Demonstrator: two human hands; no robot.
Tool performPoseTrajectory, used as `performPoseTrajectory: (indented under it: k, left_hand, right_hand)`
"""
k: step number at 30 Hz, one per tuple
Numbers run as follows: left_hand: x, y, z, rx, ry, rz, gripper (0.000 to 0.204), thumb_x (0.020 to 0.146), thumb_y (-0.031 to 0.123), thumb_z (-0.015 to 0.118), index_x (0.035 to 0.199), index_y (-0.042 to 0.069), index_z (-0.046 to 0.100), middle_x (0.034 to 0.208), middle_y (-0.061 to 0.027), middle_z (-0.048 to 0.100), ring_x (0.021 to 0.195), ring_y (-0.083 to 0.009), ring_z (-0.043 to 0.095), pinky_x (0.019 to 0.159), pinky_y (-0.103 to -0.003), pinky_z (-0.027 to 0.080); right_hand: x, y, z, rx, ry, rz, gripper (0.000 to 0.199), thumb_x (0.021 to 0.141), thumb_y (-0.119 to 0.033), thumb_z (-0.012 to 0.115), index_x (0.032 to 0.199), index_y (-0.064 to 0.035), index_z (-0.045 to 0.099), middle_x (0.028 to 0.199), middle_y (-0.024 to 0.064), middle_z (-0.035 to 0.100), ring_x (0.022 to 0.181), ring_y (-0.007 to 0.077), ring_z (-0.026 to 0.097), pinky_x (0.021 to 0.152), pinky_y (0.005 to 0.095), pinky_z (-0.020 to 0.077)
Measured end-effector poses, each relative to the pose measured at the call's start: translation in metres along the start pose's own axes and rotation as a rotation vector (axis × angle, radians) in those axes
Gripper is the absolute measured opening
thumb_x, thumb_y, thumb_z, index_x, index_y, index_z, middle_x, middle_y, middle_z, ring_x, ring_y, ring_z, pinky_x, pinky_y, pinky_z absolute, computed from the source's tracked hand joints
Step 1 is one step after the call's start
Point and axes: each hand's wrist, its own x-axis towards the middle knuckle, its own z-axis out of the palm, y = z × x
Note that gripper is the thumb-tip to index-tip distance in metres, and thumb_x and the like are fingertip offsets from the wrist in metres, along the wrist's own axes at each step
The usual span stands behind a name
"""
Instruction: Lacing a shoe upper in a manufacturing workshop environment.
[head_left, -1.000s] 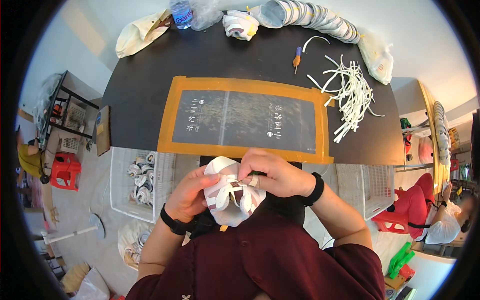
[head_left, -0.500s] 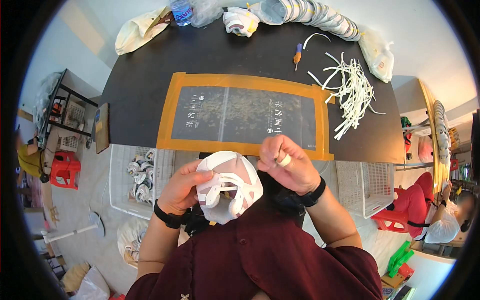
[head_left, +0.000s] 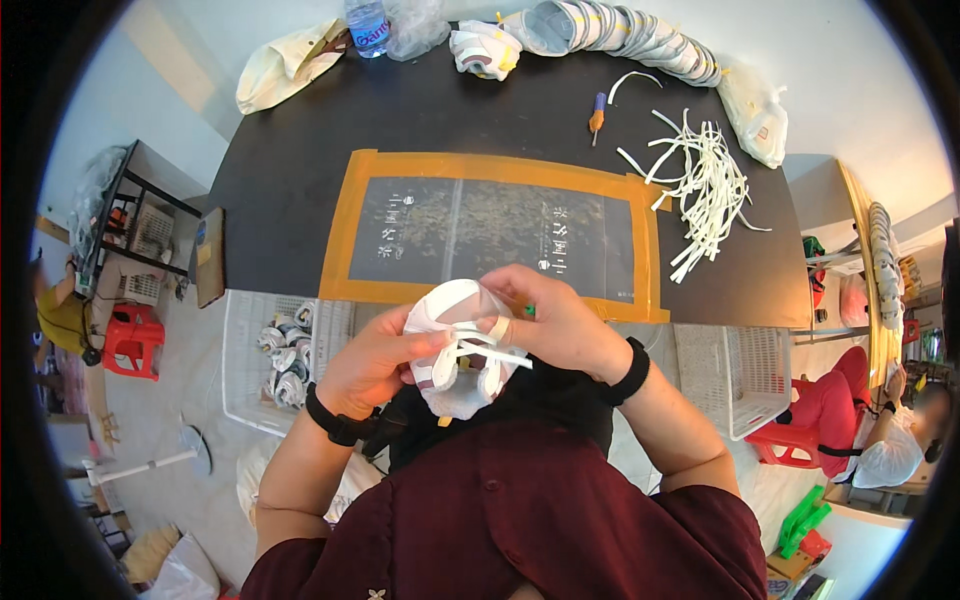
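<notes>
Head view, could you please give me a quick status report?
Left hand and right hand both hold the white mask. White strap across it. Nothing in the way.

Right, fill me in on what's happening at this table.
A person holds a white mask in front of the chest with both hands. The left hand cups it from the side; the right hand pinches a white strap across it. On the black table lie an orange-edged mat, a heap of loose straps, a screwdriver and a row of stacked masks. A basket with more masks stands below the table, left.
</notes>
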Motion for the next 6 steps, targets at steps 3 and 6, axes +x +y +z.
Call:
performPoseTrajectory:
  k: [3, 6]
  left_hand:
    - [0.0011, -0.0040, -0.0058, -0.052, -0.017, -0.048, 0.045, 0.086, 0.013, 0.070, 0.128, 0.003, 0.056, 0.113, -0.0071, 0.066, 0.096, -0.0161, 0.065, 0.083, -0.031, 0.054]
    - [0.0009, -0.0065, -0.0017, -0.169, -0.025, -0.064, 0.046, 0.087, 0.014, 0.070, 0.129, 0.004, 0.055, 0.115, -0.0069, 0.065, 0.101, -0.0164, 0.065, 0.087, -0.031, 0.052]
  right_hand:
    - [0.0012, -0.0033, 0.0013, 0.131, -0.094, 0.200, 0.039, 0.085, -0.025, 0.074, 0.114, -0.0021, 0.059, 0.102, 0.0100, 0.065, 0.092, 0.0190, 0.061, 0.083, 0.0325, 0.0496]
    - [0.0041, -0.0044, 0.0020, 0.271, -0.102, 0.300, 0.039, 0.087, -0.026, 0.073, 0.115, -0.0031, 0.059, 0.103, 0.0092, 0.065, 0.095, 0.0195, 0.061, 0.084, 0.0326, 0.0496]
